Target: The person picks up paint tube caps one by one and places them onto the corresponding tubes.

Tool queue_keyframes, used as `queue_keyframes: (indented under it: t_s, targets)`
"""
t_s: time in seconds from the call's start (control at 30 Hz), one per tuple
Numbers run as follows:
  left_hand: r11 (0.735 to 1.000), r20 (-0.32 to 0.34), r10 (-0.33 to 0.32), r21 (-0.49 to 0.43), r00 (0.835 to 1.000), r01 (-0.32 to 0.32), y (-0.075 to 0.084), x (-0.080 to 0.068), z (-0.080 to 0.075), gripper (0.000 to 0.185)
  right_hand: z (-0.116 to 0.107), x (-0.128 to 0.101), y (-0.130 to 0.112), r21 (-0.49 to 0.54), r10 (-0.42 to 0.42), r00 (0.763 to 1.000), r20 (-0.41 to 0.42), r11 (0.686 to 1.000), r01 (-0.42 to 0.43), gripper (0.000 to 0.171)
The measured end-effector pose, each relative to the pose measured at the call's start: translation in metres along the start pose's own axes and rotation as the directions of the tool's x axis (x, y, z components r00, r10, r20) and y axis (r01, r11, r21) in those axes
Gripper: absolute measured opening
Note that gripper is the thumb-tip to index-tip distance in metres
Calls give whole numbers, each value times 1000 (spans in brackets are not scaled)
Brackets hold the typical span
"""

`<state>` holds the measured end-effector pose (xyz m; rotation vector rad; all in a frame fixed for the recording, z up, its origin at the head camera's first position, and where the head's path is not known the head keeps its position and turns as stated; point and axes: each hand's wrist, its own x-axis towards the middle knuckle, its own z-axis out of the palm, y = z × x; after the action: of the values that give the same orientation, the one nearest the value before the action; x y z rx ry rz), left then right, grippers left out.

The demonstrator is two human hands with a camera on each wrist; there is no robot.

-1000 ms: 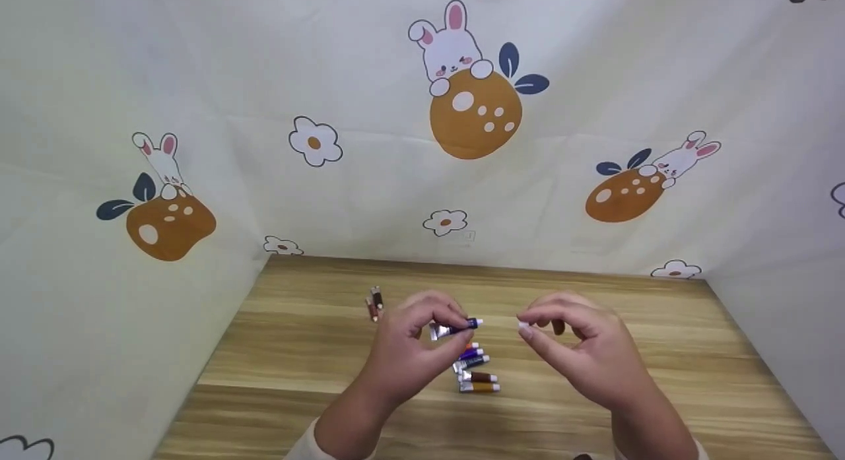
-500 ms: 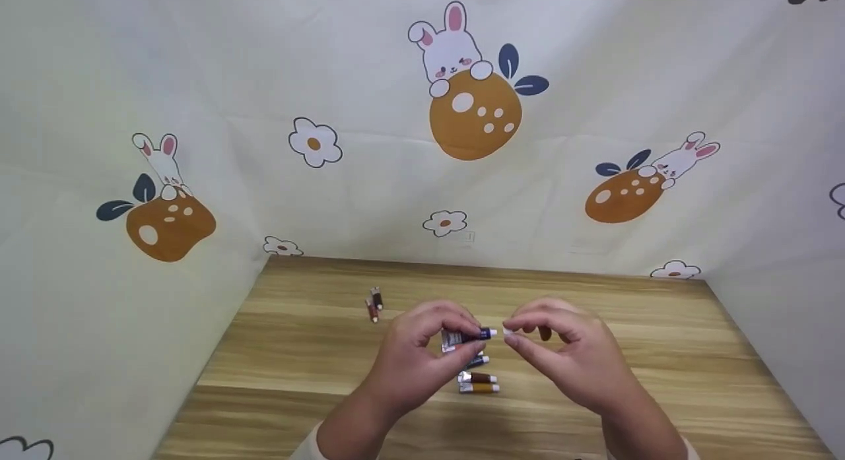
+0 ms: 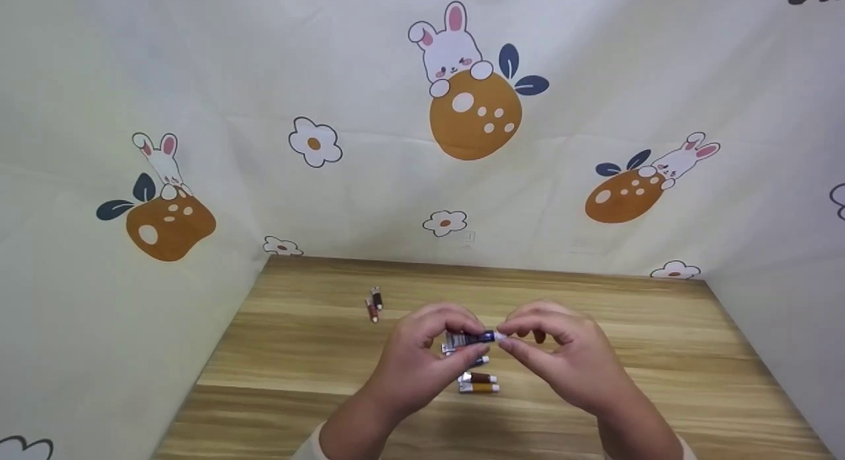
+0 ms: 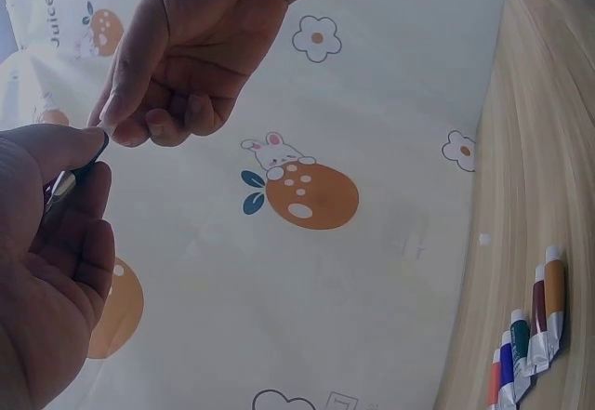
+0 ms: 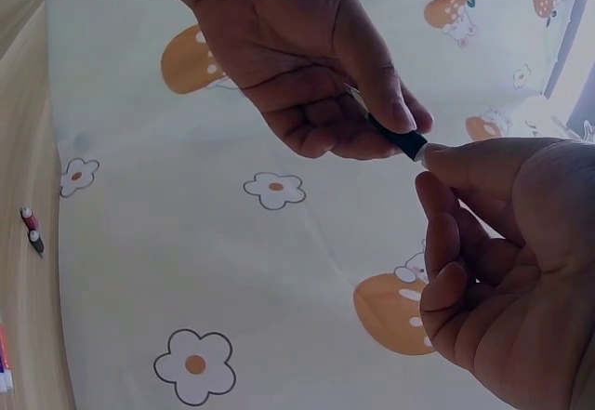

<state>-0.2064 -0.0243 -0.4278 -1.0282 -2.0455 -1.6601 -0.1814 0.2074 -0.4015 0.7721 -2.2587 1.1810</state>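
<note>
Small dark-blue metal paint tube (image 3: pixel 470 338) is pinched in the left hand (image 3: pixel 417 362) while the right hand (image 3: pixel 561 361) pinches its white cap (image 3: pixel 500 335) at the nozzle; best steady the tube and twist gently

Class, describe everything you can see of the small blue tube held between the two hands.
The blue tube is a small paint-like tube with a dark blue body, a flat crimped silvery tail and a white cap end. It is held lying roughly level above the wooden table. The left hand pinches its body and tail; the right hand pinches the white cap end. More tubes lie on the table below it.
</note>
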Motion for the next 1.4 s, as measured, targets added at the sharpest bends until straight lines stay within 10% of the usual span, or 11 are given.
queue_keyframes:
  t_s: [0.27,0.57,0.93,1.13,1.4]
  targets:
    - [994,-24,24,108,999,-21,-2,0,1,15,2,1,1,-48,80,997,24,996,-79,18]
    - [930,-9,164,335,986,-151,-6,0,4,14,2,3,2,-104,169,985,35,981,-165,16]
    - [918,-3,161,369,987,-149,-7,0,5,14,3,4,7,-86,221,974,50,973,-216,28]
    - [899,-30,181,411,983,-153,-8,1,5,15,0,3,9,-73,159,987,27,985,-156,20]
    - [905,-50,105,418,993,-75,-7,1,3,13,0,1,11,-24,-133,990,45,991,134,39]
